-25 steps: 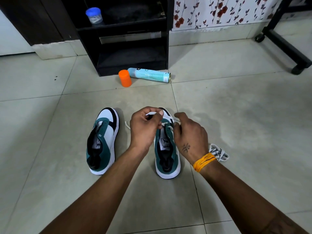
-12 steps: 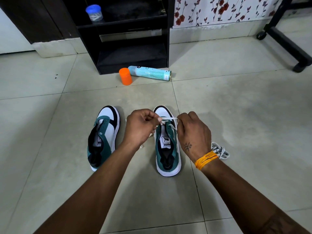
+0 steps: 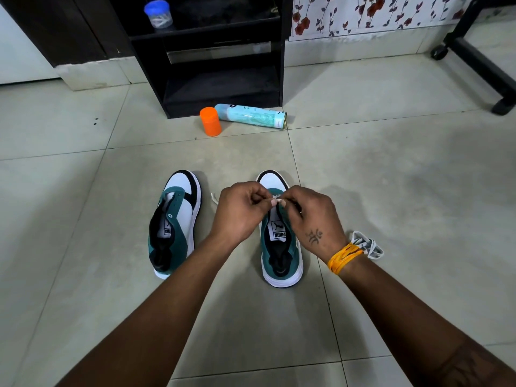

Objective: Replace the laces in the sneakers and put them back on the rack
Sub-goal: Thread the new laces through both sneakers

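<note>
Two green, white and black sneakers stand on the tiled floor, toes pointing away from me. The left sneaker [image 3: 174, 222] has no lace in its eyelets. Over the front of the right sneaker [image 3: 280, 252] my left hand [image 3: 241, 212] and my right hand [image 3: 312, 216] meet, both pinching a white lace [image 3: 277, 197] near the lowest eyelets. A loose end of that lace [image 3: 214, 197] lies on the floor left of my left hand. A bundled grey-white lace [image 3: 367, 244] lies on the floor beside my right wrist.
A black shoe rack [image 3: 212, 57] stands ahead against the wall, with a blue-lidded jar [image 3: 157, 13] on its upper shelf. An orange cap [image 3: 210, 121] and a teal spray can [image 3: 251, 115] lie before it. A black wheeled stand [image 3: 480, 60] is at the far right.
My hands have come closer together over the right sneaker's front, so the stretch of lace between them is now short. The view has shifted slightly.
</note>
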`<state>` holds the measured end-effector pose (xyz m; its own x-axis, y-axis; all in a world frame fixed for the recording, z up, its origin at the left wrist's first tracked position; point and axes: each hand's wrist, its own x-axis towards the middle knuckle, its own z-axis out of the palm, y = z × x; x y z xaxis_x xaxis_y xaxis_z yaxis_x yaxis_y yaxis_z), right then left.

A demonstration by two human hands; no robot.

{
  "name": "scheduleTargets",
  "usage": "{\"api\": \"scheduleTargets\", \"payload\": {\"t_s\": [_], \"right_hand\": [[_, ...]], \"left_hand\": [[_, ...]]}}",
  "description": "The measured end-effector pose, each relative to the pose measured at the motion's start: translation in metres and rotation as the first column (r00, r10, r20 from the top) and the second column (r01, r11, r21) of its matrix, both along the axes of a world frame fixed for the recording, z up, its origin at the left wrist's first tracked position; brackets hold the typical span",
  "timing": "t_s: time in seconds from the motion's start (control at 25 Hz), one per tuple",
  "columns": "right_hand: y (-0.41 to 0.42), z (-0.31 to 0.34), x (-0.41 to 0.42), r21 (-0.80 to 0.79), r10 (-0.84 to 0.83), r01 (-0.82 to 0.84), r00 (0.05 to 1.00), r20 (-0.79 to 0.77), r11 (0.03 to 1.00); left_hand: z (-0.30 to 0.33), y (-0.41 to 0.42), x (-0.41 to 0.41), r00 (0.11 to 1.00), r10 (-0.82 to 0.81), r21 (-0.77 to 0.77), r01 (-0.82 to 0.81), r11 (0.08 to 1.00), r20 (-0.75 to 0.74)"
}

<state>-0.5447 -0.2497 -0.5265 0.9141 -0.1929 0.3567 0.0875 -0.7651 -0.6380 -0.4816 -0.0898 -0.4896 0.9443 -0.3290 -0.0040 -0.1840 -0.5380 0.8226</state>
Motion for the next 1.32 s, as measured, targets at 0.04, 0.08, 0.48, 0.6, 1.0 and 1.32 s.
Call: {"api": "scheduleTargets", "payload": {"t_s": [0.04,0.08,0.48,0.6,1.0,1.32], "right_hand": [[-0.002,-0.003,0.001,0.009,-0.041,0.041,0.999,-0.010,0.999],[-0.004,-0.006,0.002,0.016,-0.083,0.083,0.996,-0.034,0.996],[0.007,-0.008,0.015,-0.125,-0.032,0.014,0.989,-0.145,0.992],[0.010,-0.011,0.016,-0.108,-0.029,0.010,0.985,-0.171,0.994],[0.016,-0.009,0.016,-0.154,0.016,-0.051,0.975,-0.221,0.987],[0.025,-0.018,0.016,-0.106,-0.086,0.067,0.979,-0.185,0.992]], "left_hand": [[-0.002,0.001,-0.002,1.000,0.012,0.061,-0.012,0.998,0.011],[-0.006,0.002,-0.005,1.000,0.009,0.128,-0.011,0.992,0.016],[-0.020,-0.005,-0.024,0.980,0.200,0.130,-0.197,0.972,-0.016],[-0.025,-0.003,-0.021,0.944,0.249,-0.009,-0.257,0.966,-0.214],[-0.036,0.002,-0.011,0.905,0.228,-0.092,-0.278,0.956,-0.360],[-0.035,0.002,-0.010,0.945,0.178,-0.061,-0.202,0.977,-0.275]]}}
